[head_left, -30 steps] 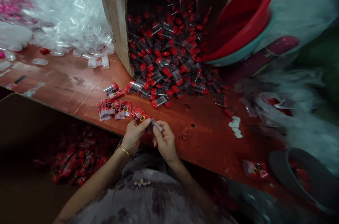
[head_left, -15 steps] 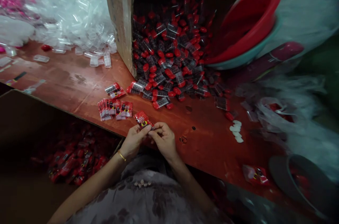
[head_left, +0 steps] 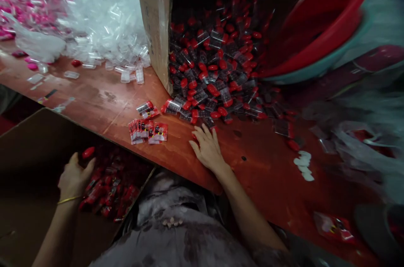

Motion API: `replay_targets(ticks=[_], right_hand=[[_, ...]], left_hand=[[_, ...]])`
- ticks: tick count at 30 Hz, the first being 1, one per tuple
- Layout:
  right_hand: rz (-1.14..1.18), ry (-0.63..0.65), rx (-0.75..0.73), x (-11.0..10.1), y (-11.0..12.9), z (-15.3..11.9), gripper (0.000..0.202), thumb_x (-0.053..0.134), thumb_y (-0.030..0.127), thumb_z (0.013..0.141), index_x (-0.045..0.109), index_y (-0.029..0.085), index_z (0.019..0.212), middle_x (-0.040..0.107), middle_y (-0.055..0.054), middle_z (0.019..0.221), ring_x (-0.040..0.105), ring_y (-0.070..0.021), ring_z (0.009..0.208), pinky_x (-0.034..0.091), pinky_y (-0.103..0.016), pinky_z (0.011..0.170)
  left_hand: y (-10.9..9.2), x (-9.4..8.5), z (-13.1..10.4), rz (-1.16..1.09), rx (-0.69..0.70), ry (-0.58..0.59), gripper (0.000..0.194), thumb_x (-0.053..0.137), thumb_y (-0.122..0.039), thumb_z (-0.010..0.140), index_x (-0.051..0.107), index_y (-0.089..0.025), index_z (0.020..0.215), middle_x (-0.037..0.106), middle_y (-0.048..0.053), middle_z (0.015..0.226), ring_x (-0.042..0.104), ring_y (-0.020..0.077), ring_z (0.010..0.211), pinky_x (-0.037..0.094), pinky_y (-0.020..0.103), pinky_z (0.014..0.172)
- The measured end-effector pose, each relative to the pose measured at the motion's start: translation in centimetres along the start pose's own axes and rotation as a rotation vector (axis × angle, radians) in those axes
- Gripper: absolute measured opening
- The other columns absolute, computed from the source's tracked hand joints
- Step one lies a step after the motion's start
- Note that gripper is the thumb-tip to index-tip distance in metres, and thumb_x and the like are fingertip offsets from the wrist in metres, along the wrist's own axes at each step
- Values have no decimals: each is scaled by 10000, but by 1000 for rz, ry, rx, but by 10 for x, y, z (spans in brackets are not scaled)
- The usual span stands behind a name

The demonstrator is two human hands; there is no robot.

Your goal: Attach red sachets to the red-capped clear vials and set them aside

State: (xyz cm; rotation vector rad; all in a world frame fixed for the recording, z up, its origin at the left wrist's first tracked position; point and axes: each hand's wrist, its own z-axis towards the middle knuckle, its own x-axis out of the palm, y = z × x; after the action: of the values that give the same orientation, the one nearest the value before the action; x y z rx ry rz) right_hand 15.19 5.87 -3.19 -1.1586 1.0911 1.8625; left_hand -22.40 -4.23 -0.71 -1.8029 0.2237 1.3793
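My left hand [head_left: 75, 177] is over the open carton [head_left: 22, 161] at the lower left, its thumb and fingers apart. Just beyond its fingertips is a small red-capped container [head_left: 88, 152], seemingly loose. Red-labelled packed containers [head_left: 109, 187] lie heaped inside that carton. My right hand [head_left: 206, 147] rests low over the table with fingers spread, its fingertips at the near edge of a pile of clear containers with red caps [head_left: 217, 90]. To its left lie a fanned row of red printed cards [head_left: 139, 129] and one red-capped container [head_left: 144, 107] on another card.
A tipped cardboard box [head_left: 154, 27] holds the red-capped pile. Right of it lean a red basin [head_left: 341, 18] and a purple cylinder [head_left: 372, 62]. Clear empty tubes [head_left: 104, 27] and pink pieces [head_left: 38, 10] are heaped at left. White discs [head_left: 304, 166] lie at right.
My hands have parted. The left moved left over the carton with the container and opened; the right moved forward to the pile and spread its fingers. The view shifted slightly.
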Motion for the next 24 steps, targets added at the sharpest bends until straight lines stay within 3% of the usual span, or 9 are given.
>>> replay_targets(ticks=[1,3,6,9,11,14,19,24], right_hand=[[16,-7,-12,1,-1,-6,272,432,328,894,593,163,1039,562,-101,1269,350,-304,1300,210,-568,1065],[38,-36,-13,2,-1,-20,229,437,322,893,607,173,927,614,-94,1196,380,-296,1284,213,-573,1061],[36,-102,22,2,1,-36,212,457,325,881,600,170,906,614,-109,1191,376,-301,1286,228,-582,1048],[24,-182,67,4,2,-46,223,464,326,875,597,159,940,586,-137,1225,396,-304,1271,267,-578,1027],[28,-226,78,4,4,-52,221,466,319,875,600,154,936,588,-146,1219,418,-303,1256,282,-575,1019],[62,-277,63,3,10,-56,190,480,298,871,606,163,917,614,-135,1182,457,-290,1226,292,-561,1018],[261,-335,30,-2,34,-45,127,520,239,843,618,197,912,657,-93,1105,529,-252,1147,310,-494,1027],[893,-220,289,7,67,-13,285,516,372,838,583,188,1045,664,-77,1020,614,-193,929,485,-332,817]], left_hand=[[0,1,1,105,102,-79,683,608,-429,712,476,-38,1257,522,274,1249,436,466,1181,355,624,910],[-16,11,-5,140,353,-166,608,509,-405,798,454,-49,1288,420,272,1354,356,403,1276,312,561,993],[-66,45,-23,64,718,-73,404,461,-376,846,594,-168,1165,468,160,1362,314,308,1327,258,479,1059],[-114,82,-33,48,889,35,348,487,-348,841,623,-222,1135,442,119,1393,267,309,1349,173,505,1085],[-131,100,-34,44,924,87,295,506,-321,832,665,-228,1063,483,122,1358,282,322,1341,151,532,1083],[-138,114,-31,29,915,76,215,524,-286,819,709,-262,927,587,88,1252,296,324,1334,125,573,1074],[-142,107,-39,-40,876,-9,219,522,-325,822,727,-258,862,626,83,1197,352,332,1303,151,588,1060],[-162,95,-70,-188,867,-27,240,539,-352,813,711,-271,960,598,88,1234,383,320,1286,183,568,1062]])
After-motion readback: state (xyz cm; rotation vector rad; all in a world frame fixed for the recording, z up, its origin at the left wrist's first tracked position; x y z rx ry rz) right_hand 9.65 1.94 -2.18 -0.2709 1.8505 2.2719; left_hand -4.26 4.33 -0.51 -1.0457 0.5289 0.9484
